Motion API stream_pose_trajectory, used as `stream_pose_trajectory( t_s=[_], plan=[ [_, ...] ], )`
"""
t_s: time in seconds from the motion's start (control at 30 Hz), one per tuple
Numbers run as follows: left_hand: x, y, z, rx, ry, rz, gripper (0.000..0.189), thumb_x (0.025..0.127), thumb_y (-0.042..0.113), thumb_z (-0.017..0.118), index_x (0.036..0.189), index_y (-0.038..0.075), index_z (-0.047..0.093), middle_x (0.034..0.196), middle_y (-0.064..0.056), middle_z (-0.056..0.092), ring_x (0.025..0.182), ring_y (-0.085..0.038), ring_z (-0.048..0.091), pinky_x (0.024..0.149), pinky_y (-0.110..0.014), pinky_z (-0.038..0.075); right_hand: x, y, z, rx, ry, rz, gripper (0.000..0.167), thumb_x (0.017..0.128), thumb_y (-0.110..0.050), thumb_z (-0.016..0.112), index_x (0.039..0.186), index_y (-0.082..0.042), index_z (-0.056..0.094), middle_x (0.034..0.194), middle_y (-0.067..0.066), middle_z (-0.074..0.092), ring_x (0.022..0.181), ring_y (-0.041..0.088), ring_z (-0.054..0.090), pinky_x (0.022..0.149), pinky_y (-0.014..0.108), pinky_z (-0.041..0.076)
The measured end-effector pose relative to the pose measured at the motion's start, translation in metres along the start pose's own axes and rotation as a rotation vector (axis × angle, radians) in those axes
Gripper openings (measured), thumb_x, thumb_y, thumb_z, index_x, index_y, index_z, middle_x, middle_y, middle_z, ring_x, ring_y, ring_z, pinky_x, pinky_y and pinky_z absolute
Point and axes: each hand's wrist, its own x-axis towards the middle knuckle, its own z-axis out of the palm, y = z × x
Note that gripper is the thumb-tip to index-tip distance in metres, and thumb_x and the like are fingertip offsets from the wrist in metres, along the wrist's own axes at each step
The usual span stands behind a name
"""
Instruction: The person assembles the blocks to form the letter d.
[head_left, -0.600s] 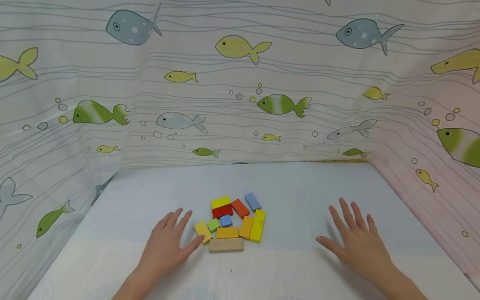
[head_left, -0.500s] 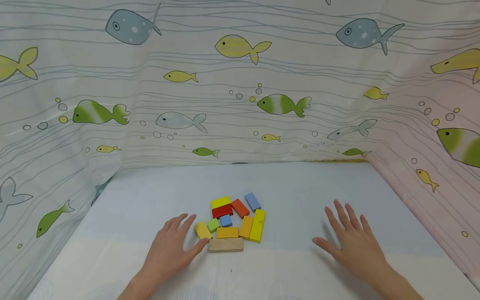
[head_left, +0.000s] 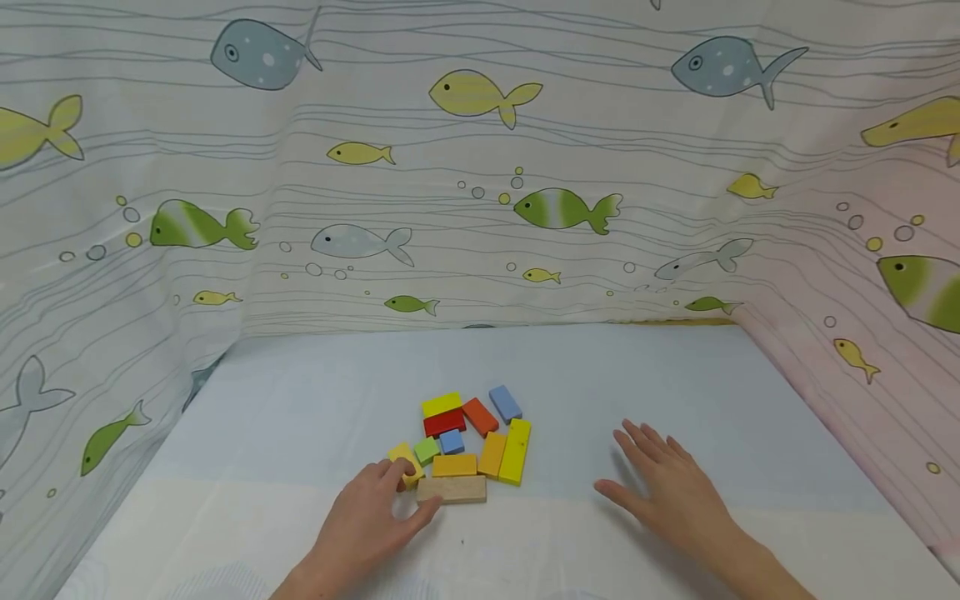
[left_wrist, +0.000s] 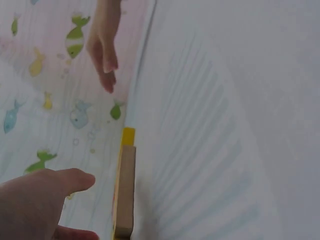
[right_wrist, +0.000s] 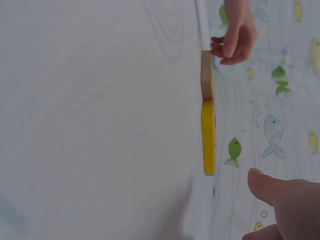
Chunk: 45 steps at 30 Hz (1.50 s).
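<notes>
My left hand hovers at the near left of a group of small building blocks. Its thumb and fingers are spread apart, with the fingertips over a pale yellow block and the thumb tip overlapping a plain wooden block in the head view. A gap shows between the thumb and this wooden block in the left wrist view. Off to the right, my right hand is held above the table with fingers extended, touching no block. A long yellow block is the block nearest to it.
Behind the wooden block lie orange blocks, a green cube, a blue cube, a dark red block, an orange-red block and a blue block. A fish-print curtain surrounds the table.
My left hand has moved right and nearer to me, its fingers now bending over the pale yellow block. My right hand has moved left and slightly nearer to me. The blocks have stayed put.
</notes>
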Motion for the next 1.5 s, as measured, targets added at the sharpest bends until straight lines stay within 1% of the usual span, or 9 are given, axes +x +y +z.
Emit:
stream_pose_trajectory(
  t_s=[0.1, 0.27, 0.4, 0.57, 0.8, 1.1, 1.27, 1.4, 1.5],
  plan=[
    [-0.001, 0.002, 0.003, -0.014, -0.012, 0.007, 0.048, 0.079, 0.055, 0.078, 0.106, 0.018, 0.064, 0.082, 0.006, 0.052, 0.076, -0.01, 0.046, 0.066, -0.027, 0.047, 0.003, -0.003, 0.004, 0.033, 0.009, -0.008, 0.079, 0.088, -0.065, 0.063, 0.14, -0.006, 0.057, 0.147, 0.013, 0.054, 0.137, 0.037, 0.047, 0.113, 0.058, 0.033],
    [-0.003, 0.005, 0.009, -0.025, 0.025, 0.059, 0.042, 0.079, 0.053, 0.079, 0.099, 0.02, 0.062, 0.08, 0.009, 0.05, 0.076, -0.008, 0.045, 0.065, -0.024, 0.045, 0.006, -0.011, 0.008, 0.096, -0.035, 0.037, 0.078, 0.087, -0.066, 0.063, 0.138, -0.009, 0.059, 0.145, 0.01, 0.056, 0.133, 0.042, 0.05, 0.106, 0.063, 0.039],
    [-0.004, 0.007, 0.013, -0.019, 0.036, 0.079, 0.041, 0.08, 0.055, 0.078, 0.099, 0.021, 0.062, 0.079, 0.011, 0.048, 0.076, -0.006, 0.044, 0.065, -0.022, 0.045, 0.009, -0.017, 0.012, 0.136, -0.07, 0.06, 0.079, 0.086, -0.068, 0.063, 0.138, -0.01, 0.06, 0.143, 0.009, 0.058, 0.132, 0.042, 0.051, 0.106, 0.061, 0.04],
    [-0.005, 0.01, 0.016, -0.019, -0.001, 0.076, 0.05, 0.08, 0.062, 0.074, 0.105, 0.02, 0.066, 0.084, 0.01, 0.051, 0.077, -0.006, 0.045, 0.067, -0.023, 0.048, 0.015, -0.021, 0.019, 0.194, -0.098, 0.056, 0.08, 0.085, -0.068, 0.063, 0.139, -0.01, 0.059, 0.143, 0.008, 0.058, 0.133, 0.039, 0.051, 0.108, 0.058, 0.04],
    [-0.004, 0.013, 0.019, 0.0, -0.044, 0.084, 0.053, 0.08, 0.058, 0.076, 0.114, 0.018, 0.068, 0.094, 0.007, 0.056, 0.084, -0.009, 0.048, 0.077, -0.031, 0.056, 0.024, -0.027, 0.029, 0.251, -0.12, 0.046, 0.075, 0.082, -0.059, 0.073, 0.138, -0.009, 0.06, 0.142, 0.007, 0.06, 0.134, 0.035, 0.052, 0.112, 0.054, 0.038],
    [-0.004, 0.013, 0.02, 0.042, 0.013, 0.159, 0.05, 0.083, 0.049, 0.077, 0.117, 0.014, 0.07, 0.098, 0.006, 0.059, 0.086, -0.008, 0.049, 0.078, -0.03, 0.055, 0.035, -0.033, 0.046, 0.324, -0.144, 0.038, 0.076, 0.079, -0.048, 0.081, 0.142, -0.013, 0.057, 0.144, 0.005, 0.057, 0.136, 0.028, 0.051, 0.11, 0.051, 0.042],
    [-0.003, 0.012, 0.019, 0.028, 0.018, 0.174, 0.045, 0.082, 0.045, 0.079, 0.113, 0.014, 0.07, 0.096, 0.006, 0.057, 0.085, -0.008, 0.047, 0.076, -0.028, 0.054, 0.042, -0.038, 0.052, 0.36, -0.153, 0.008, 0.08, 0.078, -0.047, 0.082, 0.144, -0.012, 0.054, 0.147, 0.005, 0.055, 0.138, 0.027, 0.049, 0.111, 0.05, 0.041],
    [-0.002, 0.011, 0.02, -0.002, 0.026, 0.182, 0.035, 0.082, 0.042, 0.08, 0.105, 0.018, 0.068, 0.093, 0.009, 0.052, 0.085, -0.007, 0.045, 0.075, -0.026, 0.051, 0.048, -0.041, 0.058, 0.373, -0.166, -0.001, 0.084, 0.078, -0.048, 0.082, 0.147, -0.012, 0.05, 0.15, 0.005, 0.051, 0.14, 0.029, 0.046, 0.113, 0.051, 0.039],
    [-0.002, 0.011, 0.019, -0.03, 0.011, 0.19, 0.029, 0.083, 0.043, 0.079, 0.1, 0.022, 0.067, 0.093, 0.012, 0.054, 0.086, -0.006, 0.045, 0.077, -0.027, 0.052, 0.052, -0.043, 0.063, 0.372, -0.175, 0.002, 0.087, 0.078, -0.051, 0.082, 0.149, -0.012, 0.048, 0.152, 0.005, 0.049, 0.142, 0.03, 0.043, 0.114, 0.052, 0.037]
  ],
)
